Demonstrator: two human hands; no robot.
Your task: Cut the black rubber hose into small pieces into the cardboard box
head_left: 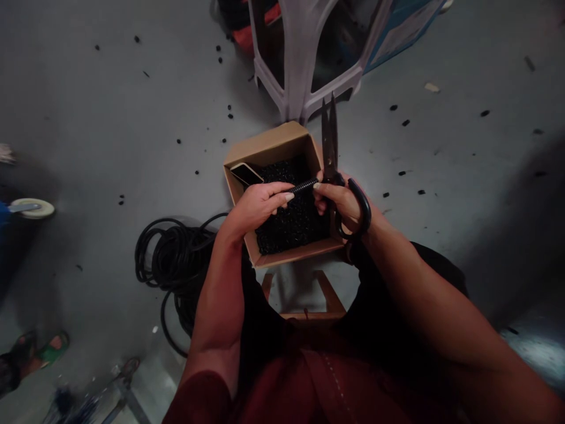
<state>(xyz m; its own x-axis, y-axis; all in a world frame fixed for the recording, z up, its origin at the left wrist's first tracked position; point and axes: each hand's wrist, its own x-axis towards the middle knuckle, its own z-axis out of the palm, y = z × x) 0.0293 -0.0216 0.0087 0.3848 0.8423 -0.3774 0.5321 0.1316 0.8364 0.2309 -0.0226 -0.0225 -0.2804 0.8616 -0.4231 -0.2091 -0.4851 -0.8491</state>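
Note:
My left hand (263, 202) is closed around a short black ribbed tube (304, 186), pinched between thumb and fingers. At the tube's right end are the thumb and fingertips of my right hand (339, 200), which also carries black-handled scissors (329, 144). The scissor blades point away from me and stand slightly apart. Below both hands sits an open cardboard box (271, 143), partly filled with small black pieces (286, 227). Inside its left corner rests a dark, flat rectangle with a pale edge (246, 174), like a phone. My left hand covers part of the tube.
A pale plastic stool (295, 65) stands just beyond the box, beside a blue box (401, 29). Coiled black tubing (170, 250) lies left of my leg. Small black bits (405, 123) are scattered over the grey floor. A person's sandalled foot (53, 347) shows at lower left.

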